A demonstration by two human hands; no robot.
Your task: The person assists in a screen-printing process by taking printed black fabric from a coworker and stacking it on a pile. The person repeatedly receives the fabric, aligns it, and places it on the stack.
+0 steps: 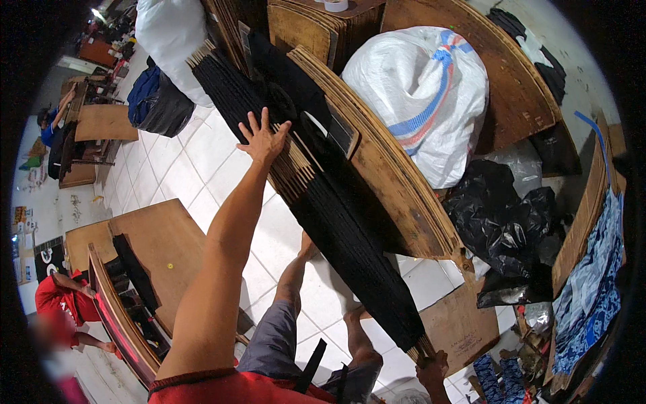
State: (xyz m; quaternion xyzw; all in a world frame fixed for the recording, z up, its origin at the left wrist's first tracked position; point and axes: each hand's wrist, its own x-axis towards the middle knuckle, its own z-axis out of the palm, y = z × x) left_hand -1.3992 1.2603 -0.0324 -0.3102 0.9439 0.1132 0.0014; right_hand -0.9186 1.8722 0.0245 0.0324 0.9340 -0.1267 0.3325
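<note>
A long bundle of thin wooden boards wrapped in black fabric point(350, 269) runs diagonally from upper left to lower right, with bare wood slats showing near its middle. My left hand point(264, 140) lies on it beside that bare stretch, fingers spread. My right hand point(431, 367) grips the bundle's lower end, where pale wood ends stick out. Just right of the bundle stands a curved stack of brown boards point(397, 195), partly behind a black cloth piece point(272, 64).
White sacks point(414, 108) point(171, 44), black plastic bags point(501, 222) and cardboard point(457, 323) surround me on the tiled floor point(215, 161). A co-worker in red point(64, 299) handles curved boards at lower left; a person in blue point(50, 131) works farther back.
</note>
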